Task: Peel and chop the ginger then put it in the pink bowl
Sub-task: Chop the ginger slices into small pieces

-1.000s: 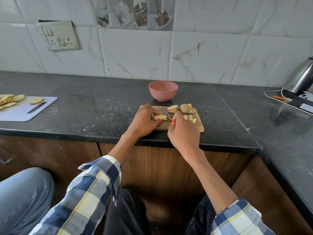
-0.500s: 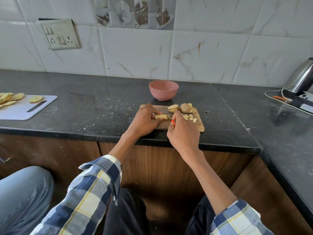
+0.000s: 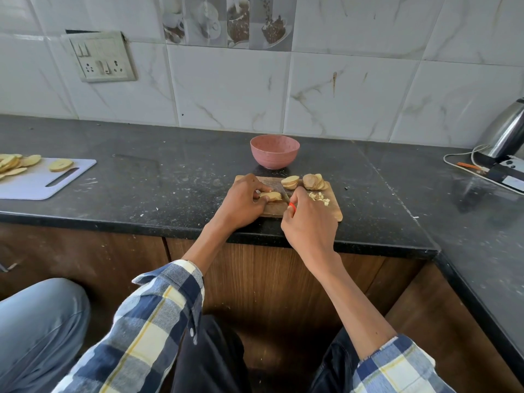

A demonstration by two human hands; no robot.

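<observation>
left hand (image 3: 241, 202): fingers curled down over a peeled ginger piece (image 3: 270, 196), pinning it to the wooden chopping board (image 3: 334, 211). Thumb side faced the blade.
right hand (image 3: 310, 225): closed round the knife (image 3: 285, 194); only a bit of orange-red handle showed at the top of the fist, blade ran forward and left from there.
knife blade: edge sat at the right end of the held ginger piece, touching or just beside it; could not tell whether it was into the flesh.
ginger slices (image 3: 290, 182): small stack at the board's far edge, just beyond the blade tip.
ginger chunk (image 3: 312, 181): brownish sliced lump at the far right corner of the board, beside the slices.
chopped bits (image 3: 319, 196): scatter of small pale cubes on the right half of the board, just beyond the right hand's knuckles.
pink bowl (image 3: 274, 151): upright on the black countertop (image 3: 158, 177), directly behind the board, near it but not touching. Inside looked bare from this angle, bottom not fully visible.
board position: at the counter's front edge, centred ahead of the person.
white cutting board (image 3: 56, 184): far left of the counter, well apart, carrying pale yellow round slices (image 3: 17, 163).
kettle (image 3: 507, 131): steel, far right by the wall, on a base with a white cord.
wall socket (image 3: 100, 56): on the tiled wall, upper left.
sleeves: checked blue-white-yellow, pushed up both forearms.
</observation>
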